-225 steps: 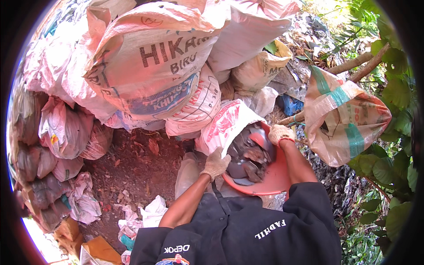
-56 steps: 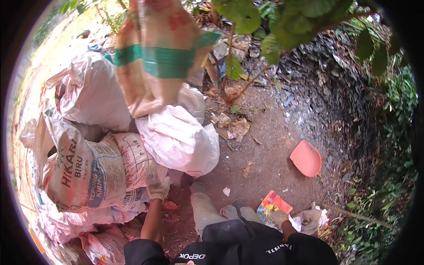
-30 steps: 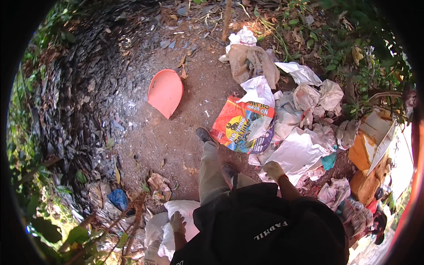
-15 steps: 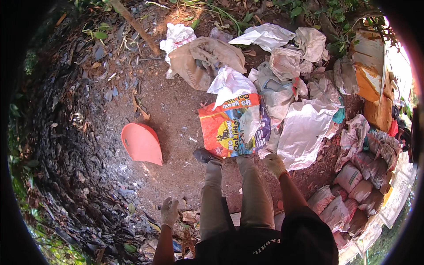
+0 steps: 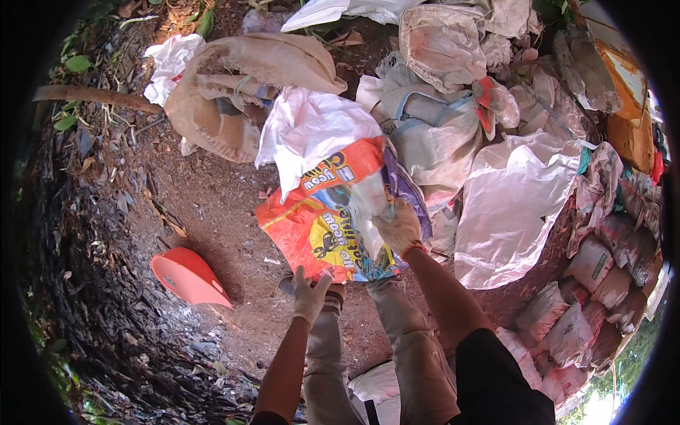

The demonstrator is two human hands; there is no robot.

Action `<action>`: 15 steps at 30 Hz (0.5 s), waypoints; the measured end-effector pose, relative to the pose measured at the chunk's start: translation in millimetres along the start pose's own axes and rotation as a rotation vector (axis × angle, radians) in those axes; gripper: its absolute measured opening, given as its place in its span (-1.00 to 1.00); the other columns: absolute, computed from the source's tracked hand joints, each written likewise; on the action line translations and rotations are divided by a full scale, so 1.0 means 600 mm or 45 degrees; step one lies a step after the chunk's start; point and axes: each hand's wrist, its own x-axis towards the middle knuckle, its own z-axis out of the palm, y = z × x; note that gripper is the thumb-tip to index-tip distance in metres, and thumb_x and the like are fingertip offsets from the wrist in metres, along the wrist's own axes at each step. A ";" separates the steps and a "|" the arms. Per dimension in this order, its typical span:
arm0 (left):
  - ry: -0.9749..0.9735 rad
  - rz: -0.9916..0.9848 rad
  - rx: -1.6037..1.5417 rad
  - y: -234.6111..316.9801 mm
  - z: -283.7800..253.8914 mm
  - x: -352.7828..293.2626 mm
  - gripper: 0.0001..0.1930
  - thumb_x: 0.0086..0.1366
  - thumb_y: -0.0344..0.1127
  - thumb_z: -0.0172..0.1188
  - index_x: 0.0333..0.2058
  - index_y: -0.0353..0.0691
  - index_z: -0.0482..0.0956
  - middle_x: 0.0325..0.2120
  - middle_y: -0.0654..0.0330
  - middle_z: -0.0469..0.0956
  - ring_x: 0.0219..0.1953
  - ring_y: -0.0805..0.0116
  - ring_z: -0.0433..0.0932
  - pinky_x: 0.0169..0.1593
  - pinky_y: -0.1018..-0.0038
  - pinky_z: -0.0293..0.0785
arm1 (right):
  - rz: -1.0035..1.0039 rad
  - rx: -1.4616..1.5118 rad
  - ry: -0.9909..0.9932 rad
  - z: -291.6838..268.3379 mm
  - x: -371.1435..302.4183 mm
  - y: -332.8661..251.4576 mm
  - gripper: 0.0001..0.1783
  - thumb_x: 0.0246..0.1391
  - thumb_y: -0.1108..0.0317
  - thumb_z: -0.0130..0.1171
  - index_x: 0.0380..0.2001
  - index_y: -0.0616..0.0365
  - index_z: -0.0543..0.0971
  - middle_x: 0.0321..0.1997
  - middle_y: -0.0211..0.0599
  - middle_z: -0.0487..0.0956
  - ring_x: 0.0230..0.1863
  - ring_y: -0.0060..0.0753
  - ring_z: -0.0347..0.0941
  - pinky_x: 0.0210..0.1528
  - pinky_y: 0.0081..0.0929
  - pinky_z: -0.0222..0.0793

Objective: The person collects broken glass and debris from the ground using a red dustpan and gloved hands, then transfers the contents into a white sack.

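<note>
A red, orange and purple printed plastic bag [image 5: 291, 225] lies on the ground just beyond my feet, its far end under a crumpled white sack [image 5: 304, 124]. My gloved left hand [image 5: 309, 296] is at the bag's near edge, thumb and fingers spread. On the right part of the bag, my gloved right hand [image 5: 398, 230] has its fingers curled onto the plastic; the fingertips are partly hidden. A red-orange plastic scoop-like piece [image 5: 190, 278] rests on the soil to the left.
A beige sack [image 5: 283, 60] and several dirty sacks [image 5: 439, 145] lie beyond, with a flat white sack [image 5: 520, 212] at the right. Small filled bags [image 5: 567, 333] are stacked lower right. Dark scrap pieces [image 5: 92, 283] cover the left side, near a stick [image 5: 99, 95].
My left hand has come up from beside my leg to the bag's near edge. My right hand has reached forward onto the bag. The whole view has shifted and turned.
</note>
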 end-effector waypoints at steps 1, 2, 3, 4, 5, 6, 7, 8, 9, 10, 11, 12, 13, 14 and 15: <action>0.137 -0.051 0.072 -0.015 0.002 0.046 0.10 0.18 -0.02 0.50 0.45 -0.44 -0.02 0.37 -0.24 0.23 0.38 0.01 0.32 0.34 0.22 0.34 | -0.049 0.034 0.000 0.044 0.013 -0.005 -0.44 0.13 0.08 0.22 0.03 0.29 0.41 -0.04 0.22 0.58 0.06 0.25 0.53 0.18 0.02 0.41; 0.329 -0.090 0.233 -0.045 -0.009 0.090 0.13 0.16 0.00 0.51 0.46 -0.44 -0.04 0.34 -0.23 0.27 0.34 0.03 0.36 0.32 0.23 0.35 | -0.001 0.028 0.038 0.039 0.002 -0.054 -0.61 0.19 0.19 0.09 -0.05 0.27 0.45 -0.09 0.24 0.60 0.01 0.30 0.54 0.11 0.05 0.43; 0.513 -0.117 0.397 -0.059 -0.019 0.132 0.17 0.14 0.01 0.52 0.46 -0.44 -0.07 0.32 -0.22 0.32 0.31 0.05 0.40 0.31 0.25 0.37 | -0.007 0.035 0.060 0.038 0.012 -0.053 -0.61 0.18 0.19 0.11 -0.07 0.27 0.46 -0.13 0.22 0.61 -0.02 0.30 0.55 0.08 0.05 0.44; 0.470 -0.126 0.189 -0.030 -0.015 0.159 0.08 0.15 0.03 0.51 0.42 -0.42 0.05 0.25 -0.18 0.40 0.24 0.09 0.46 0.25 0.25 0.41 | 0.032 0.028 0.106 0.030 0.024 -0.016 -0.62 0.17 0.18 0.14 -0.09 0.27 0.47 -0.16 0.21 0.62 -0.05 0.30 0.56 0.04 0.04 0.46; 0.413 -0.068 0.157 -0.016 -0.027 0.199 -0.01 0.19 0.06 0.47 0.38 -0.41 0.16 0.22 -0.16 0.44 0.17 0.09 0.52 0.19 0.23 0.47 | 0.040 0.027 0.150 0.020 0.039 0.005 -0.62 0.16 0.18 0.16 -0.11 0.27 0.49 -0.19 0.20 0.63 -0.08 0.30 0.57 0.01 0.03 0.47; 0.348 -0.013 0.123 0.000 -0.036 0.241 -0.10 0.22 0.09 0.42 0.33 -0.41 0.26 0.18 -0.13 0.48 0.11 0.09 0.57 0.12 0.21 0.52 | -0.040 0.137 0.138 0.004 0.049 0.030 -0.62 0.15 0.17 0.19 -0.12 0.27 0.49 -0.21 0.18 0.64 -0.11 0.29 0.58 -0.04 0.02 0.48; 0.266 0.088 0.274 -0.025 -0.056 0.277 -0.17 0.28 0.13 0.35 0.28 -0.42 0.34 0.18 -0.13 0.48 0.05 0.04 0.62 0.05 0.17 0.57 | -0.139 0.256 0.100 -0.003 0.056 0.041 -0.61 0.14 0.17 0.22 -0.12 0.27 0.49 -0.24 0.16 0.64 -0.14 0.28 0.59 -0.08 0.02 0.49; 0.254 -0.002 0.199 -0.054 -0.058 0.302 -0.25 0.31 0.14 0.32 0.20 -0.40 0.41 0.15 -0.12 0.50 0.02 0.04 0.62 0.02 0.15 0.57 | -0.301 0.275 0.061 0.001 0.066 0.047 -0.62 0.18 0.15 0.24 -0.14 0.28 0.52 -0.25 0.16 0.65 -0.17 0.25 0.60 -0.13 -0.01 0.49; 0.241 -0.095 0.116 -0.089 -0.058 0.318 -0.33 0.33 0.14 0.29 0.13 -0.38 0.48 0.11 -0.11 0.52 -0.02 0.04 0.62 -0.01 0.13 0.57 | -0.328 0.239 -0.032 0.009 0.064 0.042 -0.62 0.21 0.13 0.22 -0.16 0.28 0.54 -0.27 0.16 0.65 -0.18 0.25 0.60 -0.14 -0.01 0.48; 0.276 -0.133 0.097 -0.097 -0.036 0.319 -0.36 0.34 0.15 0.27 0.07 -0.36 0.52 0.08 -0.10 0.53 -0.04 0.05 0.61 -0.02 0.13 0.56 | -0.330 0.177 -0.086 0.002 0.064 0.048 -0.62 0.24 0.12 0.20 -0.18 0.28 0.56 -0.28 0.16 0.65 -0.18 0.25 0.60 -0.15 -0.01 0.47; 0.311 -0.167 0.084 -0.097 -0.017 0.317 -0.40 0.36 0.17 0.25 0.01 -0.34 0.55 0.04 -0.08 0.54 -0.06 0.05 0.61 -0.03 0.12 0.55 | -0.347 0.117 -0.127 -0.011 0.068 0.045 -0.62 0.27 0.10 0.18 -0.19 0.28 0.57 -0.30 0.17 0.65 -0.19 0.25 0.60 -0.16 -0.01 0.46; 0.402 -0.152 0.146 -0.056 0.019 0.301 -0.41 0.36 0.19 0.23 -0.03 -0.33 0.57 0.01 -0.07 0.55 -0.07 0.07 0.60 -0.02 0.14 0.54 | -0.272 0.074 -0.134 -0.027 0.070 0.064 -0.57 0.35 0.03 0.10 -0.25 0.25 0.61 -0.36 0.16 0.63 -0.25 0.20 0.61 -0.22 -0.05 0.44; 0.517 -0.130 0.205 -0.025 0.032 0.291 -0.41 0.36 0.21 0.22 -0.07 -0.31 0.58 -0.03 -0.06 0.56 -0.08 0.09 0.59 -0.02 0.16 0.52 | -0.151 0.169 -0.128 -0.033 0.070 0.089 -0.55 0.35 0.01 0.09 -0.25 0.25 0.61 -0.38 0.16 0.62 -0.28 0.19 0.59 -0.23 -0.05 0.43; 1.073 0.169 0.114 -0.061 0.022 0.292 -0.46 0.33 0.15 0.30 -0.05 -0.28 0.58 -0.06 0.00 0.59 -0.07 0.13 0.59 0.03 0.21 0.50 | -0.089 0.278 -0.171 -0.017 0.069 0.099 -0.54 0.36 -0.01 0.08 -0.26 0.26 0.60 -0.39 0.16 0.61 -0.31 0.19 0.58 -0.24 -0.05 0.42; 0.991 0.201 0.014 -0.061 0.004 0.302 -0.47 0.32 0.11 0.33 -0.05 -0.28 0.58 -0.05 0.02 0.59 -0.08 0.16 0.59 0.02 0.22 0.51 | -0.037 0.328 -0.199 -0.016 0.068 0.095 -0.52 0.36 -0.03 0.07 -0.27 0.25 0.59 -0.43 0.11 0.59 -0.36 0.12 0.55 -0.26 -0.09 0.40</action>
